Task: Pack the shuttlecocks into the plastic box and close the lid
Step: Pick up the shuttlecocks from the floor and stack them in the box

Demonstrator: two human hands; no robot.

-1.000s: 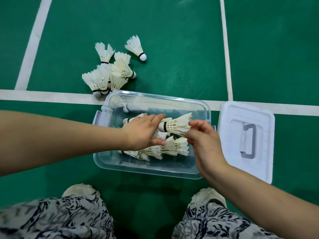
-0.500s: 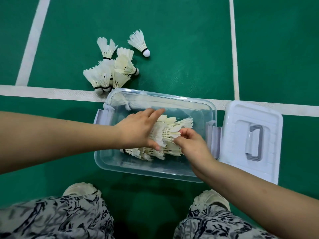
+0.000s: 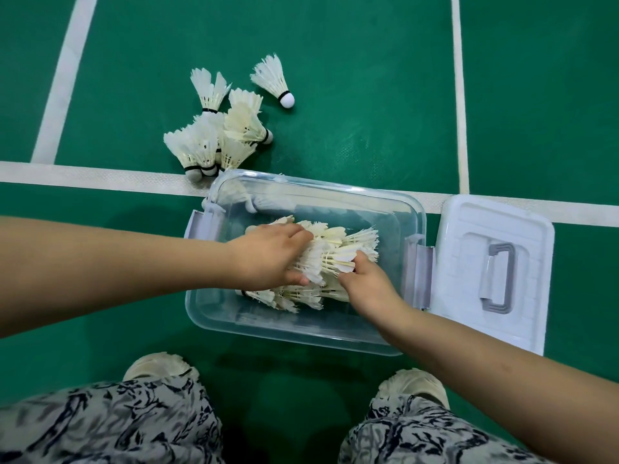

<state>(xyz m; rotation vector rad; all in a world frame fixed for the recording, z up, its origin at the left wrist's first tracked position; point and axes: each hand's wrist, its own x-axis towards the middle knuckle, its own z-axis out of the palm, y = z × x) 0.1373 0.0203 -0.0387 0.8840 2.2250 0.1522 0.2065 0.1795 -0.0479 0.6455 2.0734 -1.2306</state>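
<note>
A clear plastic box point(image 3: 301, 329) stands open on the green court floor. Inside it lie several white feather shuttlecocks point(image 3: 338, 252) in a loose stack. My left hand point(image 3: 268, 259) is inside the box, its fingers closed over the cork ends of the top shuttlecocks. My right hand point(image 3: 365, 286) is also inside, its fingertips pinching the feather end of that top bundle. Beyond the box's far left corner sits a pile of several more shuttlecocks point(image 3: 214, 139), with one lone shuttlecock point(image 3: 274, 80) further right. The white lid point(image 3: 469, 279) with a grey handle lies flat, right of the box.
White court lines point(image 3: 100, 177) cross the floor behind the box and run away on both sides. Grey latches point(image 3: 418, 272) hang open at the box's two short ends. My two shoes point(image 3: 157, 366) and patterned trouser legs are just below the box.
Both hands have gone down into the box with the shuttlecock that was held above it; it now rests on the stack. The view has shifted slightly.
</note>
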